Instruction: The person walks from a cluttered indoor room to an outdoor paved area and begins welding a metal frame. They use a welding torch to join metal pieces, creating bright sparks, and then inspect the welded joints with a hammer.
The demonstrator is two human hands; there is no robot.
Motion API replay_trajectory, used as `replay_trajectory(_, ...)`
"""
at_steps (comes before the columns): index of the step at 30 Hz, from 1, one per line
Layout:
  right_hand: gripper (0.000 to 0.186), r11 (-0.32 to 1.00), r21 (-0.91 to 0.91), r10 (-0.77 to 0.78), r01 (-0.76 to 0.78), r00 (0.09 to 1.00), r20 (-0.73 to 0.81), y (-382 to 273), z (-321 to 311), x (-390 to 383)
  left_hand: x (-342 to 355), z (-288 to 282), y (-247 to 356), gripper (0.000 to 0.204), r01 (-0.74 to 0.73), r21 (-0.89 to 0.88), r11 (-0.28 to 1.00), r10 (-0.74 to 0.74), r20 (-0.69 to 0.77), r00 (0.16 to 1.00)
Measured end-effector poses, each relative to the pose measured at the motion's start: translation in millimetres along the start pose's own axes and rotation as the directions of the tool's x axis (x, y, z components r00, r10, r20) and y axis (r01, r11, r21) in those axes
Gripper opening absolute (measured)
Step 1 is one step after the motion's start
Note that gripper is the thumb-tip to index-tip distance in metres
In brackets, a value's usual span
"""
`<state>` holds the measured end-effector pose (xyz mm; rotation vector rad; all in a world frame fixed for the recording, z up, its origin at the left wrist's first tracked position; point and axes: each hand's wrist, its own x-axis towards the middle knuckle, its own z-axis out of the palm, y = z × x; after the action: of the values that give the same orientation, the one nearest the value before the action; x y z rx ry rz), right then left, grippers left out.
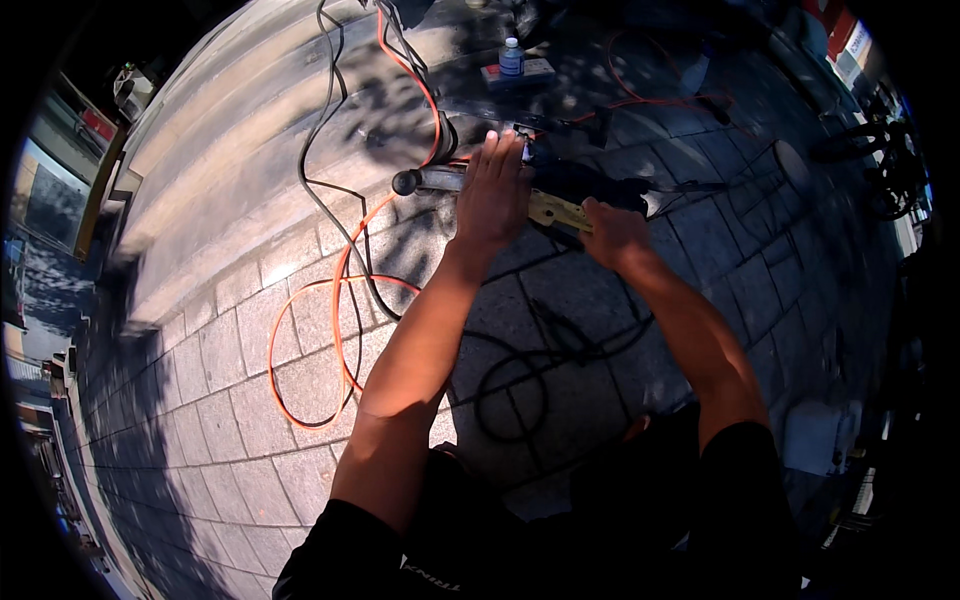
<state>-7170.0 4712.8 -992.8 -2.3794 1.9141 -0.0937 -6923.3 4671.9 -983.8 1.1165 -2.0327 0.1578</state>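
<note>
Yellow stands out on the tool point(558, 213) that spans the gap between the person's two hands in the head view. Right of the tool, the right hand point(612, 235) is curled narrow around its end. Just left of it, the left hand point(492, 195) lies nearly flat, fingers extended and close together, over a pale metal bar point(440, 178) that runs on leftward to a black ball point(405, 183). Whether the left palm grips anything, or whether bar and tool join beneath it, I cannot tell. A dark bulk point(590, 185) sits just beyond the tool, its form lost in shadow.

The step looks like steadying and guiding: a firm left palm should stop the bar from rolling, and a right wrist in line with the tool should limit twisting. The orange cable point(338, 320), looping left of the tool and nearer the person, is best left clear of the left forearm.
</note>
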Motion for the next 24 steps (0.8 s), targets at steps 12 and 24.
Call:
replay_trajectory(12, 0.043, 1.0, -0.006, -0.013, 0.013, 1.0, -0.006, -1.6, -3.8, -3.1, 4.6, 1.5, 15.5, 0.05, 0.078, 0.007, 0.997, -0.078, 0.051, 0.996)
replay_trajectory(24, 0.043, 0.998, 0.041, -0.043, 0.044, 0.999, -0.009, 7.3, -1.9, -8.6, 7.8, -11.8, -14.6, 0.044, 0.074, 0.014, 0.997, -0.07, -0.168, 0.983)
